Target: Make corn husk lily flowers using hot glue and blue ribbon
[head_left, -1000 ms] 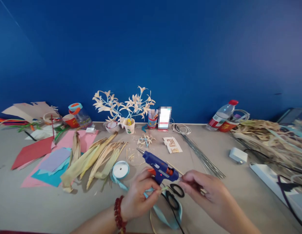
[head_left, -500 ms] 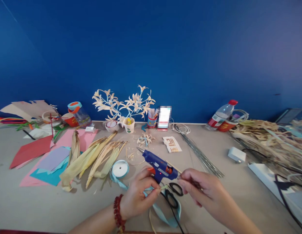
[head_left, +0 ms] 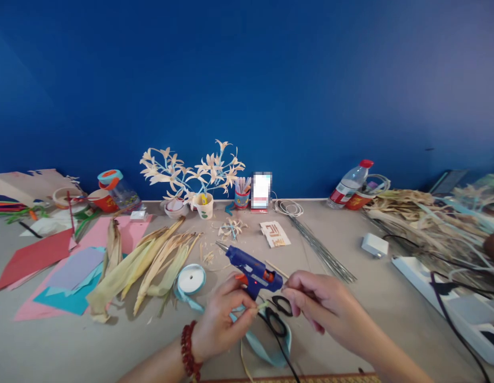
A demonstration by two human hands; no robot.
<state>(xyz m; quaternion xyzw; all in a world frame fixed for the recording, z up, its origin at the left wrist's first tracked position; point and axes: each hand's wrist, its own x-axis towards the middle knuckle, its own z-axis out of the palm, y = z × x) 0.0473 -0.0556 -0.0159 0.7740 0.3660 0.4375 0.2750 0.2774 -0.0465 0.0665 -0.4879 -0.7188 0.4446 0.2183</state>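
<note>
1. Change from 0.5 s ago: both hands keep the same grip and the same spacing. The whole scene sits slightly further left in view, and a woven edge now shows at the bottom, under the right forearm. A brown shape has come in at the far right edge; what it is cannot be told.

2. Hidden or unclear: the strip [head_left: 265,305] is small and pale, and its material cannot be told. Its right end disappears inside the right hand's fingers. The scissors [head_left: 277,315] lie partly under the strip and both sets of fingertips. The ribbon [head_left: 266,351] below the hands is cut off by the left hand.

3. Hands: the left hand [head_left: 220,325] is closed, thumb and forefinger pinched on the left end of the strip. The right hand [head_left: 319,306] is closed, fingertips clamped on the other end. The 2 hands are near each other but not touching, with the strip bridging the gap just above the tabletop [head_left: 71,346].

4. Surroundings: the glue gun [head_left: 250,267] stands just beyond the left fingertips. The spool [head_left: 191,279] lies left of the left hand.
</note>
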